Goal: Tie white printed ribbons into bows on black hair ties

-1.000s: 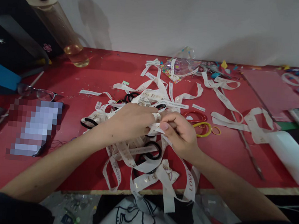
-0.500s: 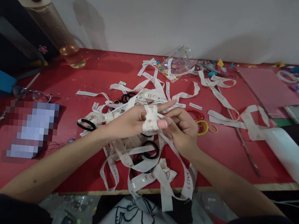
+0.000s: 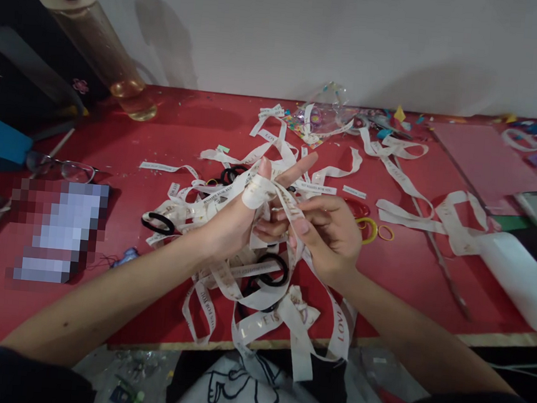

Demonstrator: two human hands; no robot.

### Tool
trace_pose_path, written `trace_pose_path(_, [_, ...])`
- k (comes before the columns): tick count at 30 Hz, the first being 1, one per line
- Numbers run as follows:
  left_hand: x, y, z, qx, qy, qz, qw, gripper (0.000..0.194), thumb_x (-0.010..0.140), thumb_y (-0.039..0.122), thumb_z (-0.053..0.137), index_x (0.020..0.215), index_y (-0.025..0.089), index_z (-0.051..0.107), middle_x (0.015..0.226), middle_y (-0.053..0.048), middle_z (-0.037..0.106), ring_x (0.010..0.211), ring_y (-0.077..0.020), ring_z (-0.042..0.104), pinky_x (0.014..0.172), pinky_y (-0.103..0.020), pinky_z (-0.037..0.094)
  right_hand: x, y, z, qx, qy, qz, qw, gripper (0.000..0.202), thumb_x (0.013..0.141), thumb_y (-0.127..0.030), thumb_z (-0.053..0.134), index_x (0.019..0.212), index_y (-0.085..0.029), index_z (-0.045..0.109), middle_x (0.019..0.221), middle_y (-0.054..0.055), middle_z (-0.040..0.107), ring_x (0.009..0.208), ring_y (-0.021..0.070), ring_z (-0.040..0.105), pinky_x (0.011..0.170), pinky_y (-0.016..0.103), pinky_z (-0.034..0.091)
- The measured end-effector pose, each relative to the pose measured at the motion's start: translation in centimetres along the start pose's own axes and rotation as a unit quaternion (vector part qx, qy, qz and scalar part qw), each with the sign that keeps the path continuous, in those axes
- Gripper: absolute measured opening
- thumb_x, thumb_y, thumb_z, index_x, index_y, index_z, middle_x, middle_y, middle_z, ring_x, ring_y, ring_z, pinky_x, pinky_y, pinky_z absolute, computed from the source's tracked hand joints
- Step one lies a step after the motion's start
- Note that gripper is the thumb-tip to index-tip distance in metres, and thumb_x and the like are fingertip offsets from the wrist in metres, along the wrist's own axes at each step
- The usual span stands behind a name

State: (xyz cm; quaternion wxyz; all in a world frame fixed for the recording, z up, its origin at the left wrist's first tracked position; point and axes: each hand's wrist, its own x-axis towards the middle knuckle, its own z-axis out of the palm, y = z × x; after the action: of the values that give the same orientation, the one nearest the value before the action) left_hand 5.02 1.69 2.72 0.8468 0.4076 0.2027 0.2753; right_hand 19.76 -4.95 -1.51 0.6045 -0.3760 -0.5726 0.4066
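Observation:
A white printed ribbon (image 3: 256,191) is looped round the thumb of my left hand (image 3: 229,226), over the middle of the red table. That thumb points up, the index finger stretches out to the right, and the other fingers curl in, partly hidden behind the ribbon. My right hand (image 3: 334,235) pinches a strand of this ribbon between thumb and fingers, just right of the left hand. Under both hands lies a tangled heap of the same ribbon with black hair ties (image 3: 271,274) among it. A folded ribbon bow (image 3: 303,311) rests near the table's front edge.
Eyeglasses (image 3: 76,170), a blurred-out flat object (image 3: 66,228) and a tilted bottle (image 3: 103,49) are on the left. Yellow hair ties (image 3: 368,230), a thin stick (image 3: 445,273) and a white object (image 3: 520,280) lie right. A clear packet (image 3: 326,109) sits near the wall.
My left thumb has lifted upright, with the ribbon loop now round it instead of spread across thumb and fingers. My right hand has drawn slightly away, a ribbon strand stretching between the hands.

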Motion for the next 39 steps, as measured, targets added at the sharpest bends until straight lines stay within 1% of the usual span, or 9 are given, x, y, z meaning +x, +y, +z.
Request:
trace_pose_path(4, [-0.1, 0.5, 0.0, 0.008, 0.017, -0.004, 1.000, 0.065, 0.090, 0.071, 0.044, 0.132, 0.024, 0.059, 0.061, 0.005, 0.043, 0.043, -0.0068, 0.029, 0.043, -0.018, 0.018, 0.1, 0.2, -0.2, -0.015, -0.019, -0.008, 1.000, 0.012, 0.097, -0.024, 0.060, 0.109, -0.028, 0.059, 0.077, -0.003, 0.068, 0.058, 0.0087, 0.061, 0.048, 0.021, 0.046])
trace_pose_path(7, [-0.1, 1.0, -0.2, 0.018, 0.047, 0.009, 0.999, 0.063, 0.090, 0.071, 0.047, 0.130, 0.023, 0.059, 0.059, 0.005, 0.040, 0.043, -0.0069, 0.029, 0.042, -0.019, 0.018, 0.5, 0.3, -0.6, -0.031, -0.038, 0.021, 0.999, 0.021, 0.097, -0.028, 0.061, 0.117, -0.026, 0.058, 0.079, -0.001, 0.071, 0.059, 0.0100, 0.062, 0.052, 0.023, 0.048])
trace_pose_path(12, [-0.3, 1.2, -1.1, 0.006, 0.104, 0.083, 0.991, 0.063, 0.093, 0.069, 0.042, 0.130, 0.022, 0.059, 0.057, 0.005, 0.036, 0.044, -0.0072, 0.023, 0.041, -0.022, 0.019, 1.3, 0.4, -1.2, -0.077, -0.075, 0.074, 0.992, 0.027, 0.095, -0.033, 0.063, 0.120, -0.023, 0.059, 0.084, 0.001, 0.076, 0.068, 0.0125, 0.068, 0.066, 0.026, 0.054])
trace_pose_path(16, [-0.6, 0.4, -1.5, -0.001, 0.110, 0.097, 0.989, 0.063, 0.095, 0.069, 0.038, 0.133, 0.022, 0.058, 0.056, 0.005, 0.036, 0.043, -0.0072, 0.020, 0.039, -0.022, 0.017, 1.5, 0.5, -1.3, -0.208, -0.083, 0.044, 0.974, 0.014, 0.094, -0.033, 0.064, 0.100, -0.022, 0.068, 0.085, 0.001, 0.075, 0.078, 0.0145, 0.069, 0.070, 0.026, 0.052])
trace_pose_path(19, [-0.7, -0.3, -1.8, 0.002, 0.113, 0.091, 0.989, 0.066, 0.095, 0.069, 0.036, 0.134, 0.021, 0.058, 0.054, 0.005, 0.037, 0.042, -0.0081, 0.021, 0.038, -0.022, 0.018, 1.5, 0.4, -1.0, -0.264, -0.109, 0.023, 0.958, 0.013, 0.095, -0.032, 0.062, 0.091, -0.021, 0.068, 0.081, 0.000, 0.073, 0.070, 0.0118, 0.065, 0.062, 0.022, 0.047])
trace_pose_path(22, [-0.8, -1.0, -2.3, -0.020, 0.117, 0.078, 0.990, 0.068, 0.094, 0.070, 0.037, 0.136, 0.020, 0.056, 0.054, 0.006, 0.037, 0.042, -0.0078, 0.021, 0.038, -0.021, 0.020, 1.6, 0.4, -0.8, -0.291, -0.111, 0.012, 0.950, 0.011, 0.095, -0.029, 0.061, 0.091, -0.020, 0.067, 0.078, -0.001, 0.071, 0.065, 0.0101, 0.062, 0.059, 0.022, 0.045])
trace_pose_path(28, [-0.8, -1.8, -3.3, -0.067, 0.115, 0.046, 0.990, 0.068, 0.092, 0.068, 0.047, 0.136, 0.018, 0.056, 0.056, 0.008, 0.036, 0.043, -0.0057, 0.021, 0.039, -0.017, 0.020, 1.9, 1.0, -0.7, -0.351, -0.128, -0.018, 0.928, 0.006, 0.093, -0.023, 0.063, 0.089, -0.021, 0.067, 0.104, 0.005, 0.071, 0.088, 0.0157, 0.066, 0.071, 0.026, 0.046])
trace_pose_path(33, [-0.8, -2.2, -3.4, -0.053, 0.096, 0.035, 0.993, 0.066, 0.091, 0.066, 0.051, 0.135, 0.017, 0.058, 0.057, 0.008, 0.035, 0.043, -0.0051, 0.018, 0.039, -0.018, 0.015, 2.1, 0.9, -0.8, -0.400, -0.183, -0.002, 0.898, 0.011, 0.090, -0.012, 0.061, 0.086, -0.021, 0.064, 0.091, 0.002, 0.071, 0.084, 0.0166, 0.065, 0.074, 0.028, 0.044])
trace_pose_path(39, [-0.8, -2.0, -3.3, -0.058, 0.112, 0.048, 0.991, 0.067, 0.092, 0.069, 0.044, 0.133, 0.017, 0.060, 0.055, 0.007, 0.037, 0.042, -0.0063, 0.021, 0.038, -0.019, 0.019, 2.1, 1.1, -1.0, -0.387, -0.145, -0.064, 0.908, 0.010, 0.087, -0.012, 0.063, 0.085, -0.022, 0.063, 0.088, 0.003, 0.070, 0.082, 0.0179, 0.063, 0.075, 0.031, 0.046])
